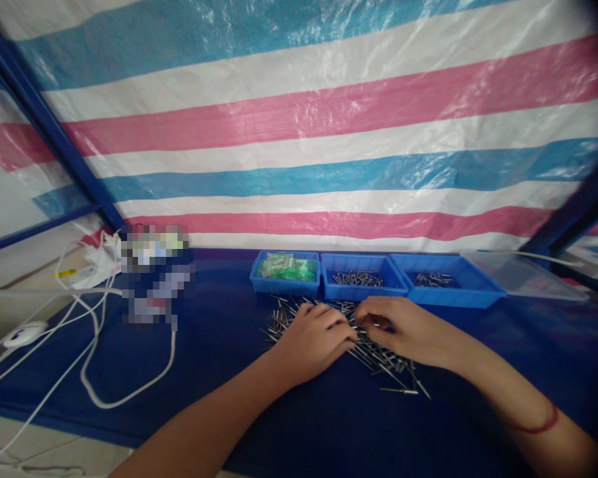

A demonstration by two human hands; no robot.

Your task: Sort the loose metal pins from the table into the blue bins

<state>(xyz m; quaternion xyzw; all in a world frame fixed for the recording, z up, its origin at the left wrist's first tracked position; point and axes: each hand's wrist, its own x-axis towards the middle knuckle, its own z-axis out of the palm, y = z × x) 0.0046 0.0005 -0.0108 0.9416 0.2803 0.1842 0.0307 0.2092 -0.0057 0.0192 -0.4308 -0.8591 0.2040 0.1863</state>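
A blurred-out patch [152, 275] at centre left hides whatever stands there, and the far right edge and lower right corner of the frame fade into dark, so the right forearm is partly lost. The pile of metal pins [379, 358] lies on the blue cloth [219, 372] just below the middle of the frame. Much of it is covered by the two hands, and only its loose fringe shows to the left, between them and at lower right. The left hand [313, 338] rests palm down on the pile's left part, fingers loosely curled and close together. Its fingertips are buried among the pins, so I cannot tell whether it pinches one. The right hand [408, 328] lies on the right part, fingers bent in toward the left hand and nearly meeting it. Its tips are also hidden, and its grip cannot be made out. A red string [538, 425] circles the right wrist. Just above the pile stand three blue trays in a row: the left tray [284, 287] holds green pieces, while the middle tray [363, 293] and the right tray [453, 300] hold a few pins. White cables [94, 392] trail at lower left.
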